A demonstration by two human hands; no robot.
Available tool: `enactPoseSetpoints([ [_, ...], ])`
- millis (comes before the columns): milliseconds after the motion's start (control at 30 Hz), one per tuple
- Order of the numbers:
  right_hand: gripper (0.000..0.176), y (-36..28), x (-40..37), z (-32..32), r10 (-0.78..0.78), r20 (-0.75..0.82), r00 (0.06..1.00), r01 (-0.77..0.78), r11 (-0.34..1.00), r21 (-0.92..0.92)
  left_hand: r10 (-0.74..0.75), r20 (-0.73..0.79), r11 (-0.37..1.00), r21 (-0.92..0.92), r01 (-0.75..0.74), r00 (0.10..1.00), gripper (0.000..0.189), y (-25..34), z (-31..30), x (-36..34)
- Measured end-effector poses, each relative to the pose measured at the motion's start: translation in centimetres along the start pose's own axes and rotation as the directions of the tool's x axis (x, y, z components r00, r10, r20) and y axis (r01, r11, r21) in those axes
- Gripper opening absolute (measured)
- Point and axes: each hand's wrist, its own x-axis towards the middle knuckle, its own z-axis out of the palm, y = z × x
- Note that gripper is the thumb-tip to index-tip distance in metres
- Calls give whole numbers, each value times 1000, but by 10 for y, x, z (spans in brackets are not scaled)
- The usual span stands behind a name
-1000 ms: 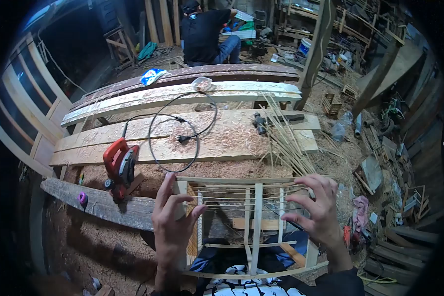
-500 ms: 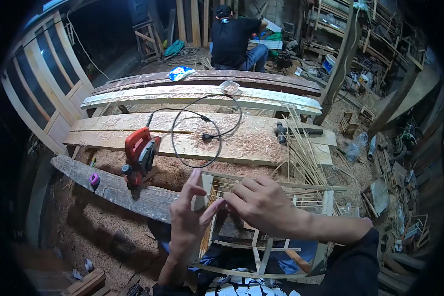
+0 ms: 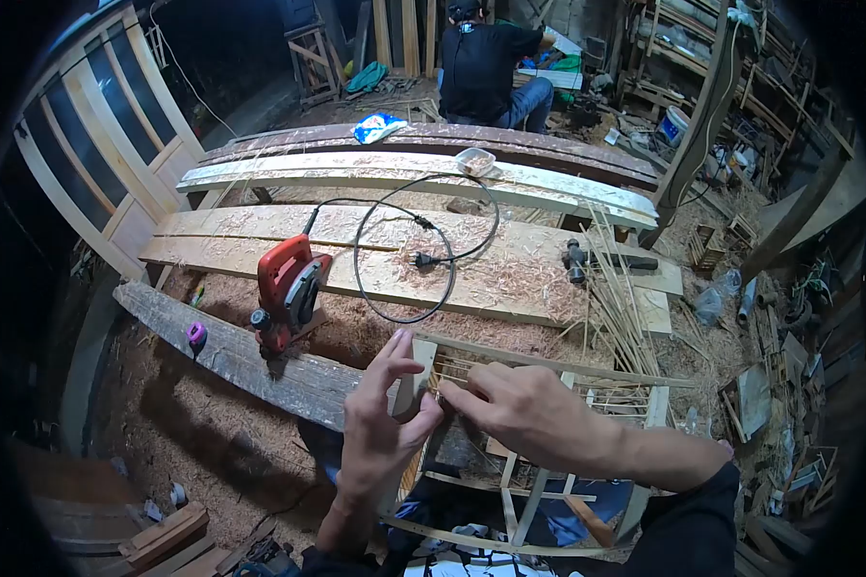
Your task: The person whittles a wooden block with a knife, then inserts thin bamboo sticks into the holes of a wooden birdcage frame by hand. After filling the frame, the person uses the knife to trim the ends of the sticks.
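Observation:
A light wooden frame with thin slats (image 3: 539, 361) rests in front of me, over my lap. My left hand (image 3: 380, 423) is at its left side post, thumb and fingers apart in a C shape, with nothing visible in it. Over the slats, my right hand (image 3: 529, 409) is closed, its fingertips by the post near my left thumb. Whatever those fingers pinch is too small or hidden to make out. Several thin wooden sticks (image 3: 618, 308) lie beyond the frame's right end.
A red power planer (image 3: 287, 288) stands on the left, its black cable (image 3: 361, 260) looped over shaving-strewn planks (image 3: 231, 226). A hammer (image 3: 577, 262) lies at right. A purple tape roll (image 3: 197, 334) sits on a weathered board (image 3: 250, 373). Another person (image 3: 481, 72) sits at the back.
My left thumb has drawn away from my right fingertips, widening the gap. The whole view has shifted slightly, so the surroundings appear farther right.

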Motion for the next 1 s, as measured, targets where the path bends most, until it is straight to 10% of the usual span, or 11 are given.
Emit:
enactPoseSetpoints([
  [1000,46,-11,-1,0,84,94,992,-67,983,-171,-38,10,998,60,38,999,28,0,2,12],
])
